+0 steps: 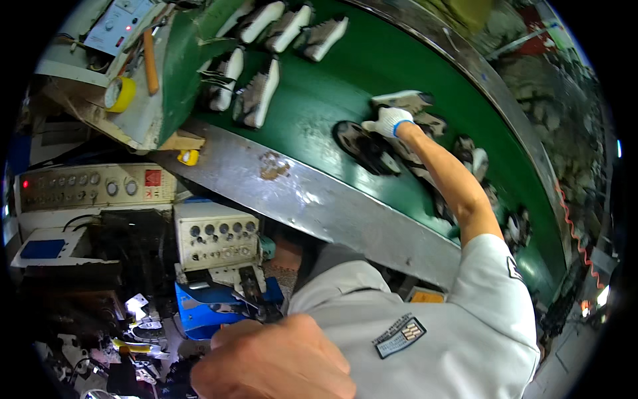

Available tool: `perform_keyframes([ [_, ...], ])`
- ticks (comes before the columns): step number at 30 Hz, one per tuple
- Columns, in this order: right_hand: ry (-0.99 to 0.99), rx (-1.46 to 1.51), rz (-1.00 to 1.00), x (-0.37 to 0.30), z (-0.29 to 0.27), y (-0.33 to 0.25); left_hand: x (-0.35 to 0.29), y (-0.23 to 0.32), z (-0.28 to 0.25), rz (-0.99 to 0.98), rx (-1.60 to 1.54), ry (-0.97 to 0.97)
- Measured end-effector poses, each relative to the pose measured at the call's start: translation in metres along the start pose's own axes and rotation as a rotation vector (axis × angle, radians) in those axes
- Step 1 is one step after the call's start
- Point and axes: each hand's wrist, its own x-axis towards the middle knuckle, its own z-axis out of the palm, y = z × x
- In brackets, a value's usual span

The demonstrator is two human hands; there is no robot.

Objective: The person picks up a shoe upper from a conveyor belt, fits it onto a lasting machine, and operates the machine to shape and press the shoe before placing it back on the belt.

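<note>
My right hand [389,123], in a white knit glove with a blue cuff, reaches far over a green conveyor belt [319,100]. Its fingers are bent around part of a beige-and-black shoe [407,100] in a cluster of shoes. Just left of the glove, a dark shoe [362,147] lies tilted on the belt. Close to the camera at the lower edge is my bare left hand [276,359], curled into a fist with its knuckles up. Whatever it may hold is hidden.
More shoes [256,93] with white soles sit at the belt's far left. A metal rail [292,186] borders the near side. On the left are a side stand with yellow tape [119,94] and an orange-handled tool [151,63], plus control boxes with knobs [219,236].
</note>
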Motion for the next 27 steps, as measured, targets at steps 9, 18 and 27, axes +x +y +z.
perform_keyframes([
  [9, -0.071, 0.813, -0.033, 0.187, 0.008, -0.135, 0.033, -0.049, -0.096, 0.254, 0.133, 0.094],
  [18, 0.124, 1.335, 0.16, 0.214, 0.051, -0.308, -0.014, -0.037, -0.102, 0.277, 0.293, 0.47],
  [27, -0.659, 2.103, -0.382, 0.038, 0.089, -0.226, -0.121, 0.046, -0.023, 0.121, 0.914, 0.823],
])
